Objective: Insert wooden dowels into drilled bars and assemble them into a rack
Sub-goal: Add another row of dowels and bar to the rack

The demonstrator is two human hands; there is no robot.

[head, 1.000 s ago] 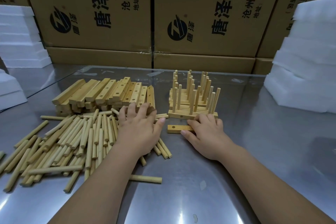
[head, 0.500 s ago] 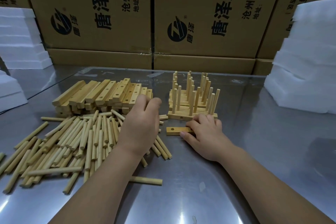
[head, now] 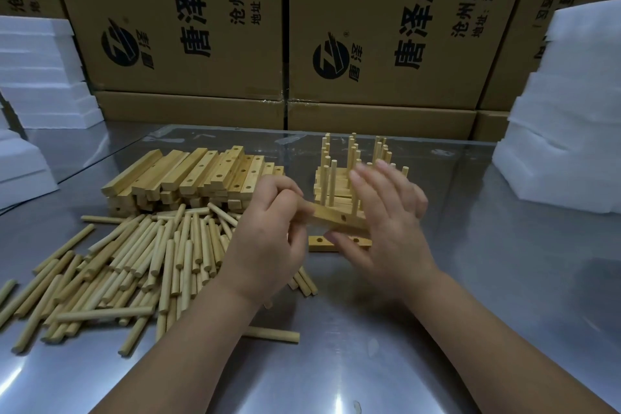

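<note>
Left hand (head: 268, 239) pinches a drilled bar (head: 324, 214) by one end, its length pointing across at the nearby right hand (head: 386, 225), fingers straight and spread.

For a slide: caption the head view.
Left hand grips a drilled bar beside the open right hand; loose dowels nearby.

One head cam, wide-angle, fwd + down, close over table (head: 487, 279)

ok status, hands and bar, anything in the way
Left grip holds a drilled bar above the table. Right grip open at its other end, blurred. Second bar lies underneath, rack right behind.
</note>
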